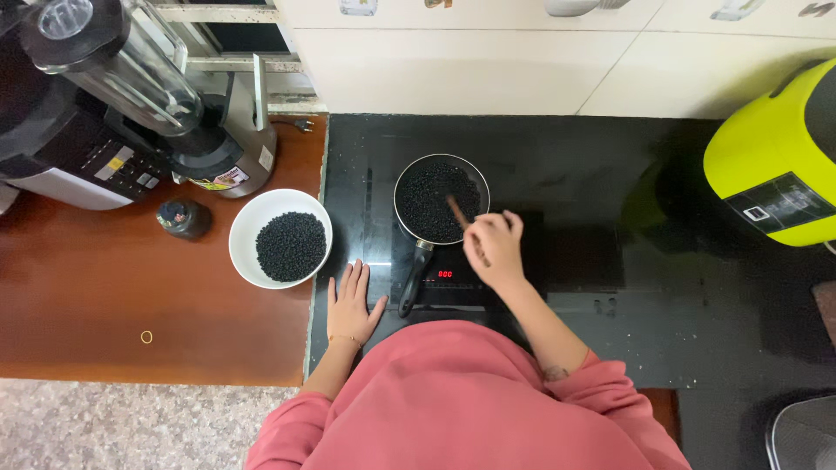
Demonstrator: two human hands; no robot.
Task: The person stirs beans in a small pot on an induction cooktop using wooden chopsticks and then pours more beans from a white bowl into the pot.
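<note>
Wooden stirrer (pixel 456 211): thin brown stick, long axis diagonal, working end up-left in the pan, grip end down-right in the right hand (pixel 493 251). Tip sits among the black beans (pixel 433 202), right of pan centre. Whether the end is a flat blade or plain stick is too small to tell.

Right hand: fingers curled around the stick's lower end, closed grip, hovering over the pan's lower-right rim.

Small frying pan (pixel 477 178): round, pale rim, floor covered by beans. Black handle (pixel 413 280) points down and slightly left, toward the person. Pan stands on a black induction hob (pixel 570 261); red digits lit just right of the handle.

Left hand (pixel 349 300): flat, palm down, fingers straight and slightly apart, resting on the hob's left edge just left of the handle. Not touching pan or bowl. Thin bracelet at the wrist.

White bowl (pixel 248 228): just left of the hob, on a reddish-brown wooden counter (pixel 78 287), with a heap of the same black beans inside.

Further left: small dark jar (pixel 184 218) near the bowl, blender (pixel 131 78) with clear jug behind it, small yellow ring (pixel 146 336) on the wood. Lime-green appliance (pixel 771 157) at far right on the dark surface. Pale tiled wall (pixel 488 61) behind. Person wears a pink top (pixel 470 409).
</note>
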